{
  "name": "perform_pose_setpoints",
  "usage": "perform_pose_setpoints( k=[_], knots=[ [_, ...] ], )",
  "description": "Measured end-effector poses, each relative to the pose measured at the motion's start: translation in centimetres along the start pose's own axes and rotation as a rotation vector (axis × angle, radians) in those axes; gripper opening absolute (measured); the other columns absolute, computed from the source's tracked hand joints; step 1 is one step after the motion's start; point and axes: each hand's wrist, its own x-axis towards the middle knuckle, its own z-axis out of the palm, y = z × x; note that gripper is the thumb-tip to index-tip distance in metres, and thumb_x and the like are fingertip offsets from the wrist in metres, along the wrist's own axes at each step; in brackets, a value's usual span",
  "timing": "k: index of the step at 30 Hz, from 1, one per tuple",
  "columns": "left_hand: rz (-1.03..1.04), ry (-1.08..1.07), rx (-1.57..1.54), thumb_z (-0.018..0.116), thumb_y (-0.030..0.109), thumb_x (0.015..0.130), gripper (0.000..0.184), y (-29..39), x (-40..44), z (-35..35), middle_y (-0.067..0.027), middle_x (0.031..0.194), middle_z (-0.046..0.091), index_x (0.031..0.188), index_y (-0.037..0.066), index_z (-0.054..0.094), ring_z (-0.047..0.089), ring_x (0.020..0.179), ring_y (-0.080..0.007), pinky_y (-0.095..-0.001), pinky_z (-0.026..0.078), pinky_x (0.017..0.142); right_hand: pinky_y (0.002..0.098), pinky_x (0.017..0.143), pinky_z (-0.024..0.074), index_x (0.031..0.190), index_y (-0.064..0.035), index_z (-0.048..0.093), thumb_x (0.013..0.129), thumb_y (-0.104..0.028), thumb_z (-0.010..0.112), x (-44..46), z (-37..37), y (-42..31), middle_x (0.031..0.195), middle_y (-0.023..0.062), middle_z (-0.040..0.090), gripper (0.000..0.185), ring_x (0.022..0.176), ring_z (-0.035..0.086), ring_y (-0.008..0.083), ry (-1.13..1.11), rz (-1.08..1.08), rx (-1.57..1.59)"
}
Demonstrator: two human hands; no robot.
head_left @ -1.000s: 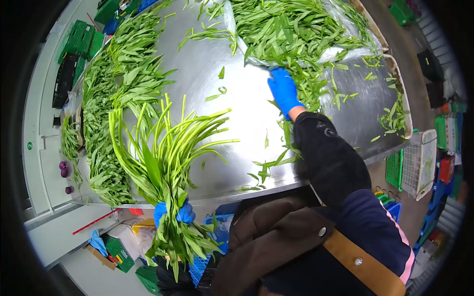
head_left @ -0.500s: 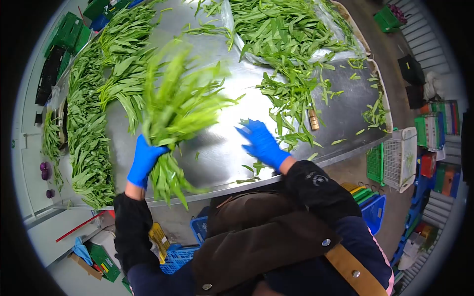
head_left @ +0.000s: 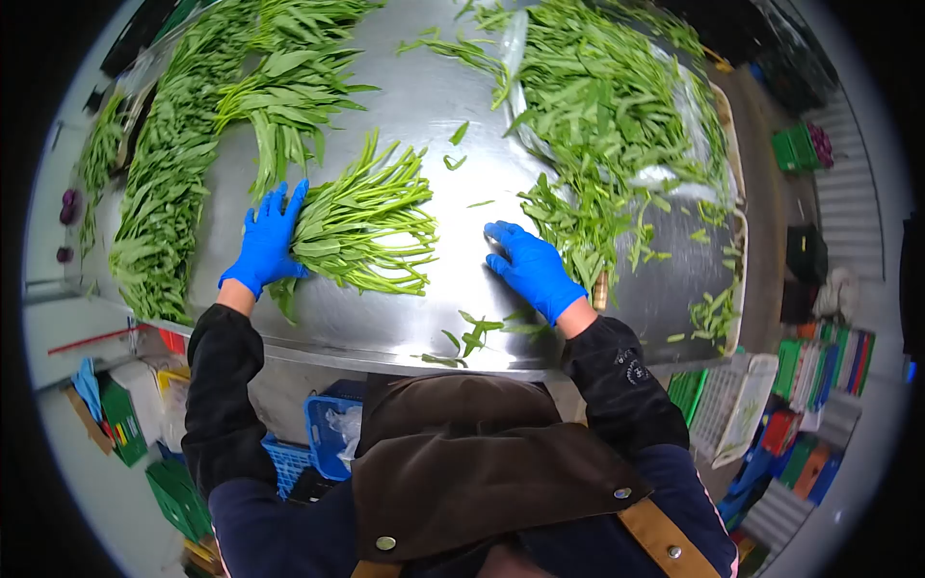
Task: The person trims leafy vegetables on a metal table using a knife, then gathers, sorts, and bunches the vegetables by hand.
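Your left grip point(head_left: 263, 246), in a blue glove, is spread wide, its fingers splayed and extended against the leafy end of a bunch of green stems point(head_left: 371, 217). It touches the bunch without closing round it; how hard it presses you cannot tell from here. The bunch lies flat on the metal bench point(head_left: 464, 246), just to the right of that grip, with its bare stem ends fanned toward your other hand. A few leaves stick out below the left grip, on the side nearer you.

Your right grip point(head_left: 533, 268), gloved to match, is partly open, with a gap between thumb and fingers and nothing seen in it. It is apart from the stem ends, and whether its fingertips meet the metal you cannot tell. Just right of it, near the wrist, a wooden handle point(head_left: 600, 289) shows among loose greens. Beyond it, a big heap of leaves point(head_left: 597, 91) lies on clear plastic point(head_left: 517, 58).

To the left of your left grip runs a long row of leafy greens point(head_left: 164, 183), and beyond that grip sits another bunch point(head_left: 289, 82). Small scraps of leaf point(head_left: 472, 335) lie nearer you than the right grip.
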Motion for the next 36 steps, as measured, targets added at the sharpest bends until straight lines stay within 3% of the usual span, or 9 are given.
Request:
perform_pose_setpoints(
  k=[3,6,10,15,18,21,23,31,36],
  knots=[
    [-0.069,0.192,-0.009,0.087,0.022,0.051,0.122,1.2,-3.8,-3.2,-0.0159,0.15,0.022,0.149,0.026,0.015,0.025,0.136,-0.0386,-0.0575,0.027,0.105,0.0397,0.092,0.0451,0.126,-0.0094,0.053,0.087,-0.027,0.056,3.4,-1.3,0.5,0.128,0.0135,0.053,0.043,0.109,0.056,0.0306,-0.048,-0.027,0.053],
    [-0.026,0.636,-0.524,0.076,0.011,0.067,0.082,3.5,-8.4,-2.2,-0.0157,0.14,0.042,0.14,0.006,0.038,0.041,0.129,-0.0316,-0.0434,0.034,0.105,0.0396,0.089,0.0465,0.124,-0.0105,0.055,0.086,-0.023,0.057,7.5,-3.0,-0.7,0.122,0.0123,0.057,0.04,0.105,0.058,0.0295,-0.084,-0.011,0.201],
    [-0.574,0.292,-1.827,0.064,0.002,0.08,0.056,11.6,-13.1,4.4,-0.0136,0.128,0.054,0.133,0.0,0.046,0.055,0.115,-0.0225,-0.0342,0.042,0.1,0.0404,0.09,0.046,0.126,-0.0124,0.053,0.087,-0.018,0.056,15.1,-1.0,-3.5,0.118,0.0142,0.058,0.04,0.101,0.058,0.0319,0.136,-0.372,0.273],
    [-0.911,0.439,-2.542,0.06,0.009,0.084,0.046,16.2,-11.6,12.1,-0.0122,0.119,0.06,0.128,0.002,0.048,0.057,0.112,-0.0279,-0.0383,0.043,0.098,0.0436,0.095,0.0415,0.134,-0.0114,0.044,0.087,-0.021,0.055,24.2,2.8,-8.1,0.117,0.0189,0.057,0.049,0.109,0.052,0.0369,0.055,-0.7,0.243],
    [-0.9,0.427,-2.601,0.056,0.009,0.085,0.049,17.6,-9.2,14.0,-0.0092,0.123,0.057,0.132,0.004,0.044,0.056,0.113,-0.0258,-0.0355,0.043,0.093,0.0426,0.097,0.0373,0.131,-0.01,0.046,0.091,-0.041,0.048,27.2,6.1,-7.1,0.112,0.02,0.058,0.051,0.112,0.048,0.036,0.127,-0.762,-0.121],
    [-0.72,0.376,-2.704,0.057,0.013,0.086,0.053,18.4,-6.2,12.3,-0.0072,0.128,0.053,0.135,0.007,0.041,0.052,0.116,-0.0232,-0.0367,0.04,0.097,0.0452,0.083,0.0467,0.108,-0.0094,0.063,0.088,-0.055,0.047,24.7,3.2,-7.8,0.091,0.0189,0.065,0.052,0.09,0.06,0.0367,-0.35,-0.608,-0.229],
    [-0.638,0.388,-2.791,0.057,0.014,0.086,0.052,18.4,-4.8,12.6,-0.0073,0.126,0.054,0.135,0.008,0.041,0.053,0.115,-0.0229,-0.0377,0.041,0.096,0.0454,0.077,0.0496,0.096,-0.0094,0.067,0.086,-0.06,0.047,19.3,4.4,-6.9,0.084,0.0191,0.065,0.055,0.081,0.063,0.0369,-0.247,-0.479,-0.054],
    [-0.442,0.292,-2.801,0.058,0.025,0.09,0.045,17.7,-5.1,14.3,-0.0106,0.121,0.057,0.129,0.005,0.047,0.056,0.11,-0.0239,-0.0424,0.047,0.093,0.0376,0.087,0.0461,0.113,-0.0039,0.063,0.087,-0.061,0.048,8.2,7.2,-9.6,0.1,0.0183,0.067,0.064,0.096,0.063,0.03,-0.581,0.165,0.488],
    [-0.677,0.29,-2.334,0.062,0.032,0.089,0.046,16.4,-5.7,13.6,-0.0083,0.11,0.063,0.122,0.001,0.054,0.061,0.101,-0.0204,-0.0331,0.048,0.09,0.0364,0.09,0.0449,0.124,-0.002,0.053,0.088,-0.058,0.05,7.2,8.7,-9.9,0.11,0.0197,0.064,0.066,0.102,0.061,0.03,-0.47,0.211,0.583]
  ],
)
